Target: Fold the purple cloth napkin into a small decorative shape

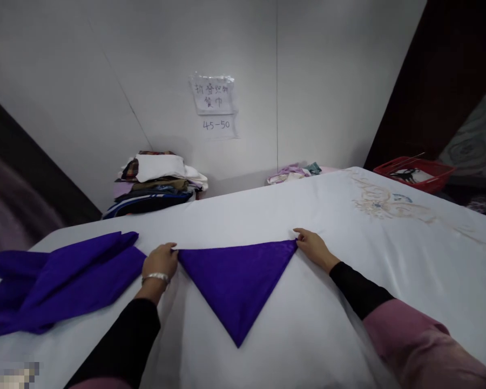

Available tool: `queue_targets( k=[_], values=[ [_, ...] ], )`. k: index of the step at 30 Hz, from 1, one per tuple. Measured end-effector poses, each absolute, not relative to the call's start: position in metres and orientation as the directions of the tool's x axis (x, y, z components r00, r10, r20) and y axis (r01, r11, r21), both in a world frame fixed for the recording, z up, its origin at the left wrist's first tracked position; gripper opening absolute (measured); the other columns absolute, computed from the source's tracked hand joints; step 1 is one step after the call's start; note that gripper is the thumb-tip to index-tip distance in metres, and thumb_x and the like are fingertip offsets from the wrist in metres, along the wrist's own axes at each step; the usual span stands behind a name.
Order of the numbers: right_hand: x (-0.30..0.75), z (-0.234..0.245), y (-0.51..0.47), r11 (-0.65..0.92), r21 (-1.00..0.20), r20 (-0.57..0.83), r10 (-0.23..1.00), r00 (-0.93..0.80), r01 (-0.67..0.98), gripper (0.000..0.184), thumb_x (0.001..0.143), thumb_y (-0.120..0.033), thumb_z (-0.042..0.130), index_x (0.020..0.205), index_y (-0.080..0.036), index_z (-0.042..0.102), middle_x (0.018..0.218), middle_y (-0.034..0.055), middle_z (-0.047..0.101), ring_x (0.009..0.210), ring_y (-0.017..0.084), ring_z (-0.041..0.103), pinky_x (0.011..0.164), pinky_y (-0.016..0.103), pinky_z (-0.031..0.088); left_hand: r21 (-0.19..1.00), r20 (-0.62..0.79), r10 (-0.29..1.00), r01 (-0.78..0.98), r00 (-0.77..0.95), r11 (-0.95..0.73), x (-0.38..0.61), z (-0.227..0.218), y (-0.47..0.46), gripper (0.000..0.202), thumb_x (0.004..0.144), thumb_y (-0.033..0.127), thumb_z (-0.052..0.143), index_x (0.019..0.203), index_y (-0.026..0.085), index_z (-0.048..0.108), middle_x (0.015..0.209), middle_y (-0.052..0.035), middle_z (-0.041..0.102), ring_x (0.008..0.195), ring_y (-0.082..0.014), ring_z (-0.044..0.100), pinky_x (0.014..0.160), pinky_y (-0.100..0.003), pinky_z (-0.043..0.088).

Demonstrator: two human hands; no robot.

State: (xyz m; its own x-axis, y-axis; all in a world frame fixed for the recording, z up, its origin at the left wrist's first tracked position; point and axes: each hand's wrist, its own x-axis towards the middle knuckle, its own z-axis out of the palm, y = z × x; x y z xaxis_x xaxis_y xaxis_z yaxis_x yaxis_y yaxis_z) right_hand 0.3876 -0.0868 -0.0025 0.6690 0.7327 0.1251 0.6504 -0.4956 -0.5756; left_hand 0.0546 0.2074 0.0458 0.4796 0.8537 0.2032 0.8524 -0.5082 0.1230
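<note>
A purple cloth napkin (238,286) lies folded into a triangle, its long edge away from me and its point toward me. My left hand (161,261) pinches the left corner; a bracelet circles that wrist. At the opposite corner, my right hand (314,247) holds the cloth between thumb and fingers. Left of my left hand is a loose, rumpled heap of purple cloth (76,275), close beside the hand. How many pieces make up the heap I cannot tell.
A white sheet (409,281) with embroidery covers the surface. Beyond its far edge stand a stack of folded clothes (157,181), a small pile of pastel cloth (289,173) and a red basket (437,175). A paper sign (214,105) hangs on the wall.
</note>
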Motion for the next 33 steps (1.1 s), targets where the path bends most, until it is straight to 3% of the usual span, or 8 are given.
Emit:
queue_targets(
  k=[3, 6, 10, 14, 19, 25, 33],
  values=[
    [0.382, 0.000, -0.086, -0.489, -0.573, 0.108, 0.751, 0.652, 0.658, 0.045, 0.072, -0.012, 0.048, 0.115, -0.018, 0.058, 0.075, -0.0018, 0.063, 0.069, 0.013, 0.056, 0.062, 0.023, 0.038, 0.134, 0.228, 0.853, 0.853, 0.469, -0.505, 0.067, 0.047, 0.210, 0.036, 0.079, 0.026, 0.045, 0.109, 0.012, 0.060, 0.108, -0.0133, 0.064, 0.100, -0.0268, 0.059, 0.086, -0.038, 0.046],
    [0.382, 0.002, -0.087, -0.493, -0.566, 0.097, 0.756, 0.647, 0.661, 0.044, 0.072, -0.013, 0.047, 0.114, -0.017, 0.059, 0.076, -0.0007, 0.064, 0.070, 0.014, 0.056, 0.063, 0.024, 0.038, 0.139, 0.283, 0.795, 0.797, 0.537, -0.588, 0.085, 0.043, 0.171, 0.042, 0.083, 0.036, 0.046, 0.118, 0.015, 0.053, 0.124, -0.0109, 0.056, 0.115, -0.0254, 0.049, 0.096, -0.037, 0.040],
    [0.384, 0.003, -0.089, -0.499, -0.558, 0.086, 0.760, 0.645, 0.663, 0.042, 0.072, -0.014, 0.047, 0.112, -0.019, 0.059, 0.080, 0.0000, 0.065, 0.072, 0.015, 0.057, 0.063, 0.024, 0.039, 0.220, 0.316, 0.501, 0.451, 0.806, -0.865, 0.094, 0.038, 0.073, 0.042, 0.085, 0.042, 0.046, 0.119, 0.017, 0.052, 0.126, -0.0100, 0.055, 0.118, -0.0250, 0.046, 0.099, -0.043, 0.036],
    [0.384, 0.005, -0.093, -0.494, -0.553, 0.076, 0.772, 0.631, 0.671, 0.043, 0.071, -0.015, 0.046, 0.113, -0.018, 0.059, 0.081, 0.0009, 0.065, 0.075, 0.016, 0.058, 0.065, 0.025, 0.040, 0.262, 0.214, 0.343, 0.284, 0.915, -0.922, 0.080, 0.033, -0.007, 0.048, 0.079, 0.036, 0.058, 0.123, 0.022, 0.047, 0.129, -0.0078, 0.051, 0.116, -0.0270, 0.045, 0.098, -0.048, 0.034],
    [0.395, 0.005, -0.104, -0.510, -0.505, -0.015, 0.812, 0.584, 0.696, 0.043, 0.070, -0.019, 0.047, 0.110, -0.017, 0.061, 0.078, 0.0007, 0.066, 0.073, 0.017, 0.060, 0.064, 0.026, 0.041, 0.238, 0.148, 0.414, 0.374, 0.898, -0.897, 0.064, 0.025, -0.028, 0.034, 0.078, 0.013, 0.051, 0.111, 0.020, 0.053, 0.109, -0.0058, 0.059, 0.100, -0.0229, 0.050, 0.087, -0.041, 0.041],
    [0.406, -0.001, -0.126, -0.463, -0.510, -0.188, 0.882, 0.431, 0.725, 0.042, 0.067, -0.022, 0.047, 0.106, -0.022, 0.063, 0.079, 0.0005, 0.068, 0.069, 0.019, 0.062, 0.061, 0.026, 0.043, 0.169, 0.177, 0.472, 0.446, 0.864, -0.879, 0.041, 0.024, -0.023, 0.020, 0.079, 0.006, 0.047, 0.089, 0.019, 0.058, 0.087, -0.0040, 0.059, 0.087, -0.0193, 0.051, 0.077, -0.036, 0.042],
    [0.393, -0.007, -0.159, -0.466, -0.529, -0.203, 0.881, 0.427, 0.710, 0.034, 0.073, -0.026, 0.047, 0.104, -0.023, 0.060, 0.078, 0.0013, 0.068, 0.071, 0.020, 0.062, 0.064, 0.027, 0.043, 0.247, 0.275, 0.578, 0.525, 0.768, -0.815, 0.008, 0.015, -0.028, 0.027, 0.075, 0.001, 0.043, 0.087, 0.020, 0.058, 0.088, -0.0048, 0.059, 0.083, -0.0194, 0.051, 0.072, -0.036, 0.043]
  ],
)
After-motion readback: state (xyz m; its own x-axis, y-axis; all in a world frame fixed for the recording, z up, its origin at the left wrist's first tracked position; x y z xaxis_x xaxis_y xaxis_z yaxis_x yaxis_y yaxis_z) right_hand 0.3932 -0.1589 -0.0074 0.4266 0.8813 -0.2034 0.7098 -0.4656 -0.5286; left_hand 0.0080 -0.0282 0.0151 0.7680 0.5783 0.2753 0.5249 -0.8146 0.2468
